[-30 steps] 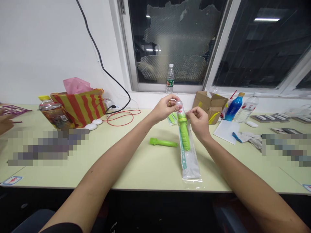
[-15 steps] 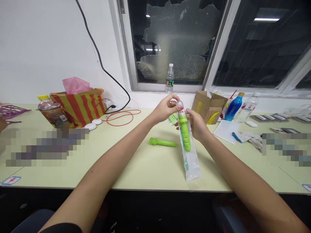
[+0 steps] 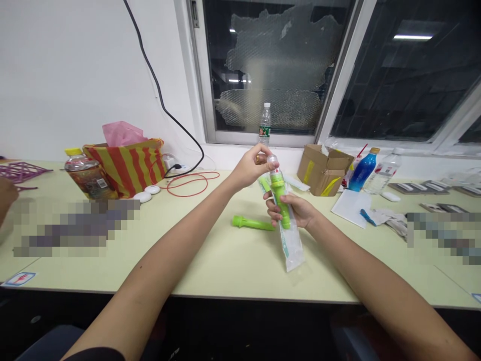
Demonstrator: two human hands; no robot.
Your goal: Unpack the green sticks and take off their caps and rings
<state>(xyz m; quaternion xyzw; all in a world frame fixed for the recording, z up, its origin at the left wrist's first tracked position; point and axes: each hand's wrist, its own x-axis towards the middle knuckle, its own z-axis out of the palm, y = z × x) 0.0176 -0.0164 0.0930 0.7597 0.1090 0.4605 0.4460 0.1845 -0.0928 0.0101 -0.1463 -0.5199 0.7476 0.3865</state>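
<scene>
Above the table I hold a green ribbed handle (image 3: 279, 193) with a clear domed cap (image 3: 273, 162) on its upper end. My left hand (image 3: 250, 168) pinches that cap between thumb and fingers. Wrapped around the handle's middle is my right hand (image 3: 296, 209), closed also on a clear plastic sleeve (image 3: 294, 253) that hangs below it. A second slim green piece (image 3: 251, 222) lies on the table, its right end close to the sleeve. Behind my hands, partly hidden, lies a small green-and-clear packet (image 3: 264, 185).
On the left stand a striped bag (image 3: 130, 168), a dark drink bottle (image 3: 90, 175) and white round pieces (image 3: 152, 190). A cardboard box (image 3: 323, 170), a blue bottle (image 3: 365, 168), white paper (image 3: 351, 208) and gloves (image 3: 389, 220) are on the right. Another person's hand (image 3: 6, 198) shows at far left.
My right hand has slid down from near the cap to the handle's middle. My left hand keeps its pinch on the cap. The handle has shifted slightly left and up.
</scene>
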